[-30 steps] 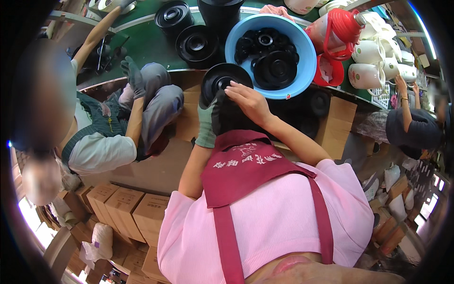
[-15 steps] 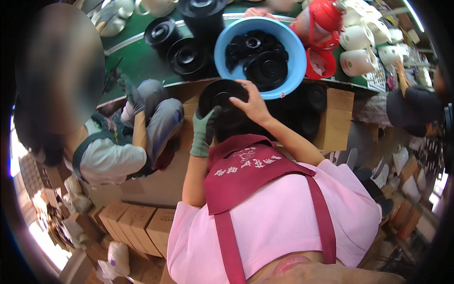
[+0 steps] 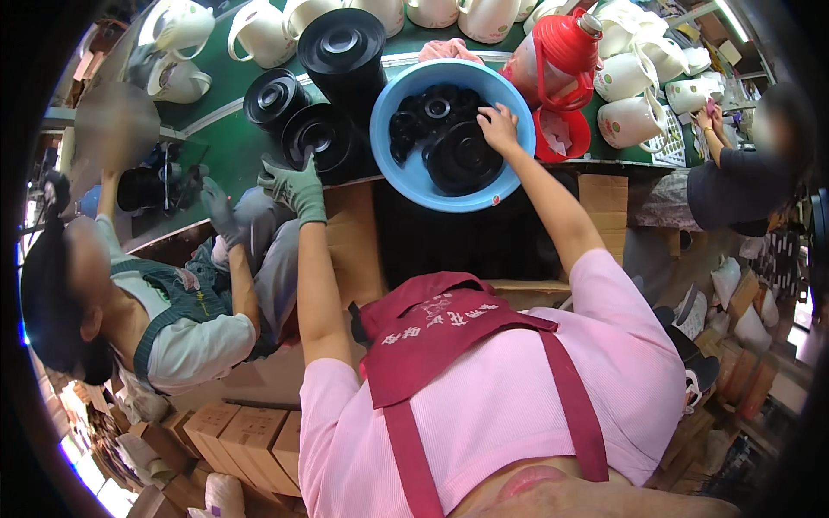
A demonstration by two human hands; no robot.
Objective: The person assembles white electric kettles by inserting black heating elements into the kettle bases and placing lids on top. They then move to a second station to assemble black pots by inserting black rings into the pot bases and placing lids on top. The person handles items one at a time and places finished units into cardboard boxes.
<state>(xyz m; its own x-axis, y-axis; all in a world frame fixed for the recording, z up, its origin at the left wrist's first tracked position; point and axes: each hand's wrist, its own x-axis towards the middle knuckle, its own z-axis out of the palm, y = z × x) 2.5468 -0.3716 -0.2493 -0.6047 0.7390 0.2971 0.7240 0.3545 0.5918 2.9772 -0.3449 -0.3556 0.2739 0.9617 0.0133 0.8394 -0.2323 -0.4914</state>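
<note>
My left hand (image 3: 295,188), in a grey-green glove, has its fingers spread by the near edge of the green worktable. It is beside a black round container with a ringed top (image 3: 321,142); whether it touches it I cannot tell. My bare right hand (image 3: 498,129) reaches into a light blue basin (image 3: 382,160), fingers apart and bent over the black parts there. Under and beside its fingertips is a large ringed black disc (image 3: 465,157). Smaller black round parts (image 3: 437,107) lie behind that disc. Neither hand visibly holds anything.
A tall black cylinder (image 3: 343,52) and another black container (image 3: 275,99) stand left of the basin. On its right are a red-topped flask (image 3: 566,52) and red tub (image 3: 579,142). Cream jugs (image 3: 630,121) line the table. A co-worker (image 3: 190,319) sits close on my left.
A black disc was held between both hands; now neither holds it. My left hand has moved left toward the black containers, my right hand into the basin. The view has shifted.
</note>
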